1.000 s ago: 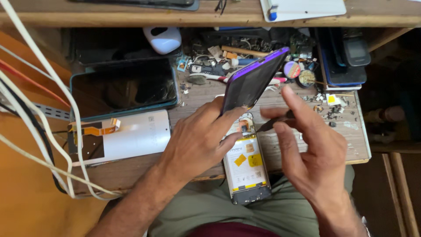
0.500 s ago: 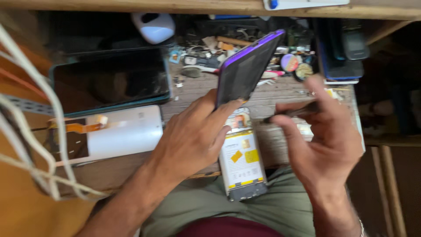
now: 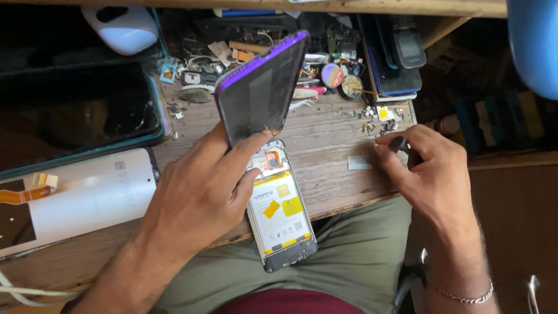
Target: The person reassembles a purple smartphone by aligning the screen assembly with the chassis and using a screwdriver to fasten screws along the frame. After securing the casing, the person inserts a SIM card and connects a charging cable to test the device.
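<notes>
From the head camera, the left hand (image 3: 197, 197) is gripping a purple-edged phone panel with a dark inner face (image 3: 261, 87), fingers clamped around its lower end and the thumb pressing near its bottom corner. The panel is standing tilted up from the opened phone body with a white and yellow battery (image 3: 281, 215), which is lying just under and to the right of that hand, its long axis running from the tabletop edge down over the person's lap in olive trousers. The panel's long axis is leaning away from the hand, up and to the right.

The right hand (image 3: 427, 174) is resting well apart to the right of the phone, fingers curled closed around a small dark tool (image 3: 400, 144); its tip is hidden, so it may be a screwdriver, though that is not certain. The left hand is clearly the nearer one to the phone body.

Beyond both hands, a litter of small parts and round tins (image 3: 337, 78) is lying on the worn wooden tabletop (image 3: 325, 139). Left of the left hand, a white tablet back with an orange ribbon cable (image 3: 75, 197) is lying flat.
</notes>
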